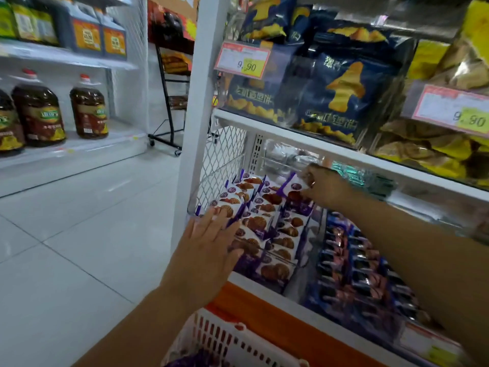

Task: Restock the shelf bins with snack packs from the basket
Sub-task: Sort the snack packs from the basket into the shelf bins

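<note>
Purple-and-white snack packs [264,223] with waffle pictures fill the leftmost bin of the lower shelf, standing in rows. My left hand [209,242] lies flat with straight fingers against the front-left packs. My right hand [321,185] reaches deep under the upper shelf and pinches one purple-and-white snack pack [295,193] at the back right of that bin. A white slotted basket [225,340] sits at the bottom of the view, below the shelf, with purple packs showing inside it.
A neighbouring bin [365,276] holds dark blue and pink packs. Above, a white shelf board [344,152] carries navy chip bags [341,94] and price tags. A wire mesh side panel [222,160] closes the bin's left. Oil bottles [37,115] stand across the tiled aisle.
</note>
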{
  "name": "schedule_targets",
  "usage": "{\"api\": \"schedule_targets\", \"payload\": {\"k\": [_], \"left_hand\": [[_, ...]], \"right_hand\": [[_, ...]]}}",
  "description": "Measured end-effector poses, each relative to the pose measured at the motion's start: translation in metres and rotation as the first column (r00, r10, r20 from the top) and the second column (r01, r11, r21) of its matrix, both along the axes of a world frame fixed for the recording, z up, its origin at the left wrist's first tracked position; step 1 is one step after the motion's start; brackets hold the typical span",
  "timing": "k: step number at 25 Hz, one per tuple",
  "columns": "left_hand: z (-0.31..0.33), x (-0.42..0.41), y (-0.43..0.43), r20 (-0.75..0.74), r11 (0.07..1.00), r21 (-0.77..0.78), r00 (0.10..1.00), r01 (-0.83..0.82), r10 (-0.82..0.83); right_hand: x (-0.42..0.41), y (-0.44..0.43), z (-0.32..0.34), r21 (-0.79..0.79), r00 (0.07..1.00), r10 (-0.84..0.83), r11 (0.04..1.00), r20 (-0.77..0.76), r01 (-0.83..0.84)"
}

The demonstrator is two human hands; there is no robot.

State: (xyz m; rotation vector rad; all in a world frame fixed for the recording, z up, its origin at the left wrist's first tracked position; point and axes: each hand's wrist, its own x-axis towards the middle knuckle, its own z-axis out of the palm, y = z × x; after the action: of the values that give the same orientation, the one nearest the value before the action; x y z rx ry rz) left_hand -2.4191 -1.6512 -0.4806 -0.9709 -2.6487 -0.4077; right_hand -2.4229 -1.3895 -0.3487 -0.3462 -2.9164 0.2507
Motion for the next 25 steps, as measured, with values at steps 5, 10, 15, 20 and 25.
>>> {"api": "schedule_targets", "payload": {"k": [5,10,15,20,25], "left_hand": [[-0.017,-0.015,-0.001,-0.036,0.999,-0.034,0.999,0.006,-0.007],[-0.022,-0.017,-0.005,-0.037,1.000,0.017,0.999,0.026,-0.025],[-0.026,-0.013,-0.006,-0.046,0.996,0.084,0.999,0.025,-0.021],[-0.027,0.030,-0.014,0.005,0.987,0.141,0.997,0.072,-0.073],[-0.081,0.099,-0.048,0.358,0.978,-0.109,0.925,0.177,-0.127]], "right_hand": [[-0.073,0.030,-0.024,0.390,0.892,-0.146,0.920,0.427,-0.037],[-0.097,0.033,-0.053,0.515,0.841,-0.276,0.857,0.465,-0.004],[-0.080,0.025,-0.050,0.360,0.913,-0.211,0.930,0.350,0.076],[0.002,-0.038,-0.028,-0.037,0.948,0.095,0.993,-0.302,-0.112],[0.142,-0.119,-0.124,-0.334,0.795,0.094,0.873,-0.600,-0.356]]}}
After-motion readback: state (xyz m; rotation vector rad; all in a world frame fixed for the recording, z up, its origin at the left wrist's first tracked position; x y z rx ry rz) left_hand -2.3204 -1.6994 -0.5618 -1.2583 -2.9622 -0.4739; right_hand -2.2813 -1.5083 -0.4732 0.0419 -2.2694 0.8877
